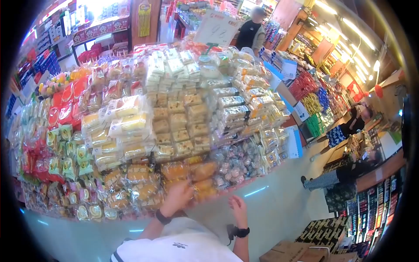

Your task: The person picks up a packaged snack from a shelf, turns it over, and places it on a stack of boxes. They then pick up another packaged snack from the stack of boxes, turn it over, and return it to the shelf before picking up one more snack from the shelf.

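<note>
My left hand [178, 195] reaches over the front edge of a display heaped with wrapped baked goods. It is at the plastic-wrapped bread buns [175, 170], its fingers blurred; whether they grip one I cannot tell. More wrapped buns [203, 171] lie just beyond its fingertips. My right hand [237, 207] hangs in front of the display, above the floor, with loosely curled fingers and nothing visible in it. Both wrists wear dark bands. Behind the buns are stacked packs of square cakes [179, 122], and to their right small round wrapped sweets [231, 168].
Long wrapped loaves [124, 126] and green-wrapped pastries [65, 150] fill the left side. A price sign [216, 28] stands at the back, near a person [250, 32]. Two other people are at the right aisle. Cardboard boxes [288, 252] sit at lower right.
</note>
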Motion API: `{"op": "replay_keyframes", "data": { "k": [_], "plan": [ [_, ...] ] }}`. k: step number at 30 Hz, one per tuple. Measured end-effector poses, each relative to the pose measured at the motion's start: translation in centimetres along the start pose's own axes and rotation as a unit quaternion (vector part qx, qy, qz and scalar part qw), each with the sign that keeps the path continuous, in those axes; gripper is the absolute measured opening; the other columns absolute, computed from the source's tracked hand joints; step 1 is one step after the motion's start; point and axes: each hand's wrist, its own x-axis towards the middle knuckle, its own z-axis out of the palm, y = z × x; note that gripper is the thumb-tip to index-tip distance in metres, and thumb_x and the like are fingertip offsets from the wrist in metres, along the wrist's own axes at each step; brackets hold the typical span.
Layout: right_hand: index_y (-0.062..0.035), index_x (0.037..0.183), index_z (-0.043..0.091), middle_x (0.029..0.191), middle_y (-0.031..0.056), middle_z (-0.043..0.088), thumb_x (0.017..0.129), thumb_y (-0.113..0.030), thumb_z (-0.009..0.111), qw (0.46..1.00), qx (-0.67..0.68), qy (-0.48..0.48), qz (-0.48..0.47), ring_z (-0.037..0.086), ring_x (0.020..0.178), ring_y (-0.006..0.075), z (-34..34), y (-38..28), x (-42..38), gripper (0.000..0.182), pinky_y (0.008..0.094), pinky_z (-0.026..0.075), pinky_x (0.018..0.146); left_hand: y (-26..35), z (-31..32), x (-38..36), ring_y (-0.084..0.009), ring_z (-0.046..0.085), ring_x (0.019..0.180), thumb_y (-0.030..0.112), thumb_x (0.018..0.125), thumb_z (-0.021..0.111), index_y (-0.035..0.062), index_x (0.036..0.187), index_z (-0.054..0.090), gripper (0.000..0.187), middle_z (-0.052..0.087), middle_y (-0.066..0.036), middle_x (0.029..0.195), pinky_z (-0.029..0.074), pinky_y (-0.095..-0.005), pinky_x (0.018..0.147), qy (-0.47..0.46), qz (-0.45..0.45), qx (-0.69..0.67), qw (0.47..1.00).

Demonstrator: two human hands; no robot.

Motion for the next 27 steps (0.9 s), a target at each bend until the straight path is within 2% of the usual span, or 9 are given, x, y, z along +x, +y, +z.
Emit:
{"op": "replay_keyframes", "data": {
  "k": [3,5,9,14,17,19,21,22,27],
  "plan": [
    [0.0015,0.124,0.057,0.112,0.0113,0.065,0.096,-0.017,0.057,0.999,-0.034,0.027,-0.024,0.063,0.101,0.0168,-2.6,4.3,-0.1,0.034,0.0306,0.051,0.086,-0.8,2.8,0.3,-0.0292,0.066,0.074,0.021,0.089,0.063,-0.0017,0.118,0.061,0.037,0.068,-0.019,0.087,0.052,-0.0371,0.069,0.019,0.077,0.032,0.996],
    [0.0014,0.123,0.058,0.111,0.011,0.066,0.096,-0.019,0.058,0.996,-0.049,0.056,-0.041,0.063,0.101,0.0168,-4.4,6.0,-1.3,0.034,0.0301,0.05,0.087,6.4,1.6,-0.7,-0.0261,0.067,0.076,0.02,0.09,0.062,-0.0017,0.12,0.061,0.037,0.069,-0.018,0.085,0.052,-0.0358,0.07,-0.1,-0.07,-0.06,0.991],
    [0.0027,0.122,0.058,0.114,0.0137,0.066,0.096,-0.021,0.058,0.988,-0.117,0.088,-0.054,0.061,0.107,0.0196,-5.6,0.6,-5.0,0.036,0.031,0.047,0.092,5.1,4.9,-1.2,-0.0178,0.065,0.08,0.018,0.092,0.059,-0.0053,0.119,0.06,0.036,0.07,-0.014,0.091,0.051,-0.0311,0.072,-0.156,-0.09,-0.11,0.977],
    [-0.0017,0.125,0.057,0.113,0.0138,0.066,0.098,-0.025,0.054,0.99,0.028,0.133,-0.033,0.062,0.106,0.0223,-8.9,2.2,-7.9,0.037,0.033,0.047,0.093,-1.9,8.1,-0.4,-0.0154,0.064,0.085,0.012,0.093,0.056,-0.0054,0.121,0.059,0.033,0.069,-0.011,0.094,0.05,-0.0289,0.073,-0.112,0.073,0.069,0.989],
    [-0.0048,0.123,0.058,0.114,0.0141,0.065,0.097,-0.027,0.053,0.885,-0.341,0.198,-0.246,0.062,0.103,0.021,-12.6,9.4,-9.6,0.034,0.0321,0.048,0.091,5.5,8.6,-1.8,-0.0156,0.064,0.086,0.01,0.093,0.055,-0.0051,0.123,0.058,0.034,0.069,-0.012,0.097,0.051,-0.0289,0.075,-0.17,0.049,-0.068,0.982],
    [-0.0057,0.114,0.062,0.107,0.009,0.064,0.094,-0.025,0.059,0.814,-0.491,0.234,-0.202,0.062,0.092,0.0213,-14.0,8.6,-12.5,0.028,0.0328,0.05,0.086,4.2,10.9,-0.5,-0.0193,0.06,0.069,0.019,0.095,0.052,0.0037,0.109,0.063,0.023,0.063,-0.008,0.086,0.048,-0.0315,0.059,-0.196,0.073,-0.047,0.977],
    [-0.0057,0.118,0.059,0.112,0.0105,0.062,0.096,-0.024,0.055,0.97,0.04,0.218,0.097,0.061,0.098,0.0196,-14.7,4.4,-15.2,0.029,0.0329,0.05,0.086,0.5,13.4,1.6,-0.0309,0.06,0.071,0.021,0.091,0.053,0.0042,0.095,0.064,0.02,0.063,-0.015,0.08,0.047,-0.0399,0.067,-0.138,0.248,0.08,0.956],
    [-0.0041,0.12,0.057,0.113,0.0121,0.062,0.097,-0.024,0.053,0.963,0.092,0.245,0.065,0.062,0.099,0.0205,-14.6,5.6,-16.0,0.031,0.0332,0.05,0.085,2.4,13.3,0.9,-0.0316,0.058,0.07,0.022,0.09,0.053,0.003,0.093,0.063,0.022,0.061,-0.015,0.075,0.046,-0.0416,0.065,-0.219,0.029,-0.001,0.975],
    [0.0011,0.127,0.051,0.117,0.0152,0.062,0.099,-0.024,0.048,0.931,0.145,0.325,0.087,0.062,0.104,0.024,-15.7,8.9,-18.6,0.038,0.0346,0.05,0.087,2.9,15.1,3.9,-0.0114,0.054,0.056,0.022,0.094,0.051,0.0073,0.096,0.063,0.019,0.059,-0.003,0.069,0.041,-0.0274,0.047,-0.192,-0.127,-0.077,0.97]
  ]
}}
